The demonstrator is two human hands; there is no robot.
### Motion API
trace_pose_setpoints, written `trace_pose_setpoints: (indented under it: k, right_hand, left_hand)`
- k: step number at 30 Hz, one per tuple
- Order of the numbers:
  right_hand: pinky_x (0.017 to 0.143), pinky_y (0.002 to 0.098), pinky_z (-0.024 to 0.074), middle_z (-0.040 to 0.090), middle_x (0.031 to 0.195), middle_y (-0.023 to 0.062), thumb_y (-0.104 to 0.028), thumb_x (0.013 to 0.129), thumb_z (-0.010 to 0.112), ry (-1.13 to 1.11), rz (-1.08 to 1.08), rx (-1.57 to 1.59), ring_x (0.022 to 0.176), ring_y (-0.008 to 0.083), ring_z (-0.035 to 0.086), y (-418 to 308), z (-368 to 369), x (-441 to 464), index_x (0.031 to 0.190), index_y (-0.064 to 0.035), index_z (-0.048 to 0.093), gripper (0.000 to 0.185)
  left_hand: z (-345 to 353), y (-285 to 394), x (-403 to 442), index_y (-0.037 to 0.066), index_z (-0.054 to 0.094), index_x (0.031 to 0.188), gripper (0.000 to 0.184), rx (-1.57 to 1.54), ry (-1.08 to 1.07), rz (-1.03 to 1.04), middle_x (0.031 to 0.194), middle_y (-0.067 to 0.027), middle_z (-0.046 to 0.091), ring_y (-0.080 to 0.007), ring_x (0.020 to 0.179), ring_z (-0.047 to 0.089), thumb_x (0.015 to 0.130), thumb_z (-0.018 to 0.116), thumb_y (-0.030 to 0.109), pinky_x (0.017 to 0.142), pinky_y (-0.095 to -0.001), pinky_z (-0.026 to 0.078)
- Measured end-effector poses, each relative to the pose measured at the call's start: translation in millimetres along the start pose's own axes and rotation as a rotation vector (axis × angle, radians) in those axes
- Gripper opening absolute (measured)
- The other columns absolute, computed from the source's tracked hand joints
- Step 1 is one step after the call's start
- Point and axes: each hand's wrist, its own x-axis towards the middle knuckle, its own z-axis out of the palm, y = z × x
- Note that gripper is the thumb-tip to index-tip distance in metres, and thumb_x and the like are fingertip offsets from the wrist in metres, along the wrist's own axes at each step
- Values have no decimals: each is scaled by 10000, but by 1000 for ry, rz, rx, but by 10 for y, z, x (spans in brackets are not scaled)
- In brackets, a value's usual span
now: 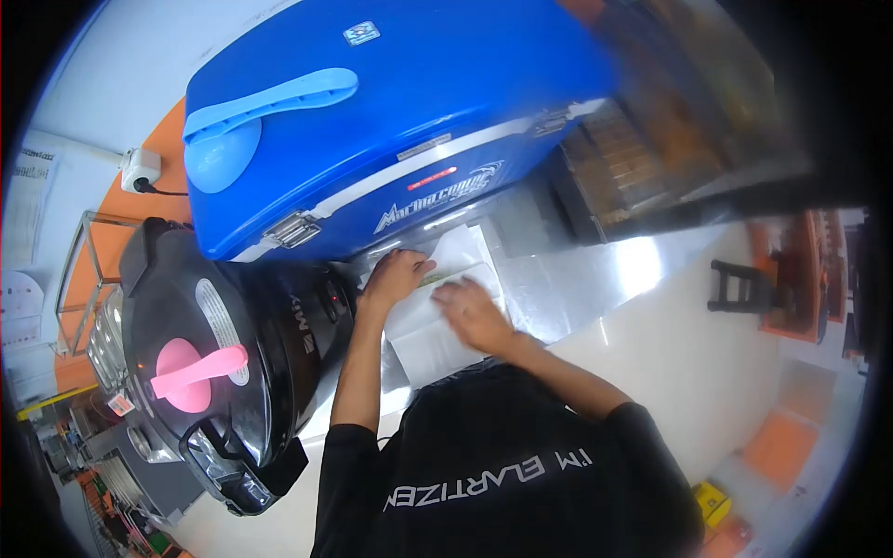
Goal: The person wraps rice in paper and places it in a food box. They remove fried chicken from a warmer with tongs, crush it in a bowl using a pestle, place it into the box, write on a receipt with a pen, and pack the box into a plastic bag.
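Remote station, my tally. Grips: 2, left grip [400,275] and right grip [473,316]. White paper [430,342] beneath them: overlapped, I cannot count sheets. Ahead of the grips: 1 blue cooler box [400,102], 2 front latches [293,229]. Scoops: 2 — 1 light-blue scoop [279,98] ahead-left, 1 pink scoop [200,370] left of the left grip. Black rice cookers [177,298], left: 1. Black stools [739,285], far right of the right grip: 1.

A shiny metal table [563,284] carries a large blue cooler box [400,121], a black cooker [270,312] just beside it, and white paper [428,344], which lies in front of the box.
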Motion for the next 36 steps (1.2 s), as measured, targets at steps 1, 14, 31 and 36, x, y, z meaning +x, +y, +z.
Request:
trace_pose_setpoints:
  k: [1,14,31,36]
  right_hand:
    - [1236,591,270,523,1497,185,-289,927,740,-72,59,-4,1457,383,422,-215,13,-74,1428,-6,552,605]
    - [1282,569,196,487,1542,206,-477,1046,535,-172,126,-211,1528,366,340,-272,469,-127,1491,20,484,669]
    - [811,360,593,760,991,195,-222,761,845,134,1033,560,911,252,737,1051,-12,128,1390,16,511,751]
    - [899,372,560,764,1029,163,-227,766,900,134,1153,455,1000,250,725,902,-34,-20,1324,11,595,679]
  left_hand:
    - [-8,4,8,62,781,1103,283,-31,-24,18,1056,-216,753,-428,1001,710,982,689,301,877,-489,539]
    - [525,221,-578,28,629,1280,338,44,131,211,1257,-273,670,-486,1088,655,1082,499,269,899,-551,537]
    - [1107,174,-970,-140,220,1600,875,260,174,251,1691,-326,219,-438,1593,199,1044,583,430,1307,-543,143]
    - [1201,218,-1035,-128,214,1610,894,305,174,214,1712,-303,182,-417,1609,161,1028,608,425,1301,-581,102]
